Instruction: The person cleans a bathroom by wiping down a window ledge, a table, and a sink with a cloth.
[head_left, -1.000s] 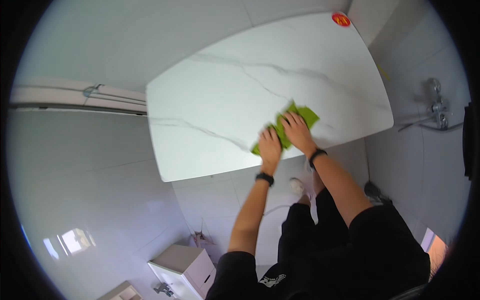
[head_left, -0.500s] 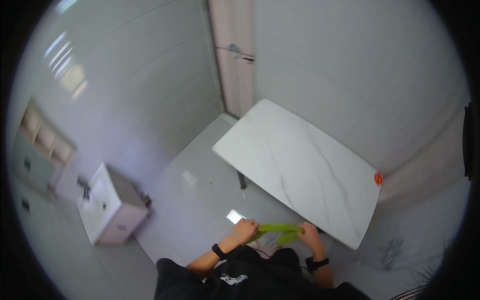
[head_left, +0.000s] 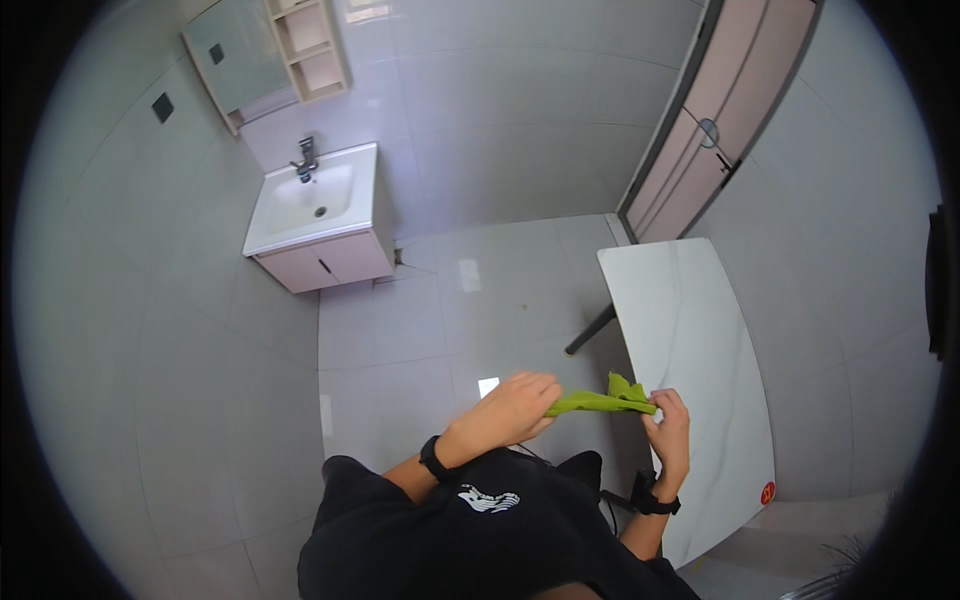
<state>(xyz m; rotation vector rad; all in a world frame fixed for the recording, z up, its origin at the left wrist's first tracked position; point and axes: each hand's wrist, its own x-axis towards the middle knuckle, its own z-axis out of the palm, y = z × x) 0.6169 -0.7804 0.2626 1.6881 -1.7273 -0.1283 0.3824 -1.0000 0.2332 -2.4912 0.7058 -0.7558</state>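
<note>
A green cloth (head_left: 598, 402) is stretched between my two hands in front of my body. My left hand (head_left: 517, 407) is closed around its left end. At the other end, my right hand (head_left: 669, 423) pinches the cloth between thumb and fingers. A loose flap of it sticks up close to the right hand. The right hand is over the near left edge of the white marbled table (head_left: 700, 330), while the left hand is above the floor. Dark bands sit on both wrists.
A white sink (head_left: 325, 205) with a faucet (head_left: 306, 160) stands on a pink cabinet at the back left. Above it hang a mirror cabinet (head_left: 240, 60) and shelves. A pink door (head_left: 700, 130) is at the back right. A round red sticker (head_left: 768, 493) marks the table's right edge.
The view has swung left, so the sink now appears nearer the middle and the table further right. Both hands still hold the cloth, whose loose flap now points up instead of hanging down.
</note>
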